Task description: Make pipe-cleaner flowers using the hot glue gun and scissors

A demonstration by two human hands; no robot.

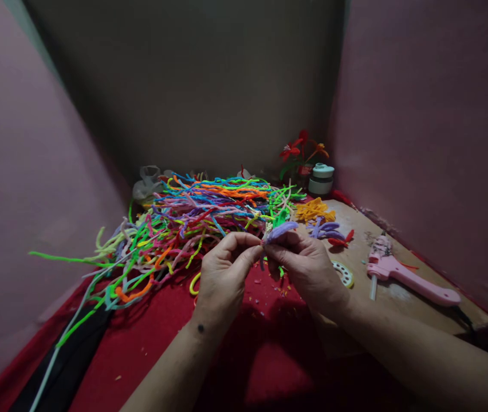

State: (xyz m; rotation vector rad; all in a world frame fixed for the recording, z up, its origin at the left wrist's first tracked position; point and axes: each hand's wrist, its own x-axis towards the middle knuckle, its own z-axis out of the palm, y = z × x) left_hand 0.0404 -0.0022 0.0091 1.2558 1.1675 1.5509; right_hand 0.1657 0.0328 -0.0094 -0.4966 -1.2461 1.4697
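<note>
Both my hands meet over the red cloth, fingertips pinched together on a small pipe-cleaner flower. A purple pipe-cleaner petal sticks out above my right hand, which is closed on it. A pale yellow tip shows beside the petal. My left hand pinches the flower's base between thumb and forefinger; the exact spot is hidden by the fingers. Just behind my hands lies a large pile of coloured pipe cleaners.
On a brown board at the right lie a pink glue gun, orange pipe-cleaner pieces, purple pieces and a white ring with holes. Behind stand red pipe-cleaner flowers and a pale green-lidded jar.
</note>
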